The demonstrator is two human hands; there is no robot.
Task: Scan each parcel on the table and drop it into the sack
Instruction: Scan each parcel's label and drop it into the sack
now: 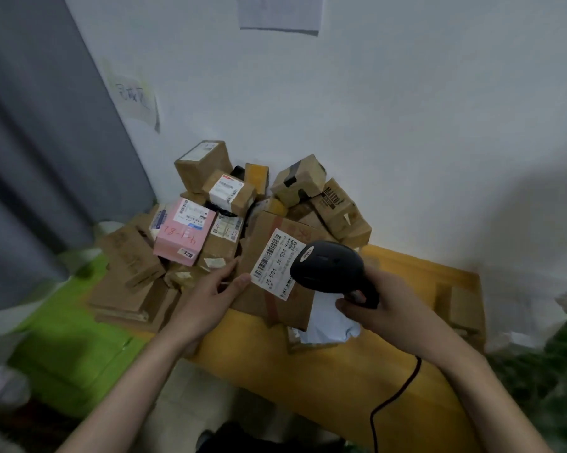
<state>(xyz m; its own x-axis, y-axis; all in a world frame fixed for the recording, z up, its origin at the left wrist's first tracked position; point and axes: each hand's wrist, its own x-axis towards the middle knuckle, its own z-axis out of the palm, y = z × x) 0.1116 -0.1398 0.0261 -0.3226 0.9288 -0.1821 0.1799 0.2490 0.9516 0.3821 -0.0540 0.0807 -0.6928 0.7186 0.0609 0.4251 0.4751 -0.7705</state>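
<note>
Both forearms bare, no sleeves; hands ungloved.

Label: right part covered by the scanner.
White bag: mostly hidden under the box and right hand.
Wall papers: writing blurred.
Cable: runs off the bottom edge.
</note>
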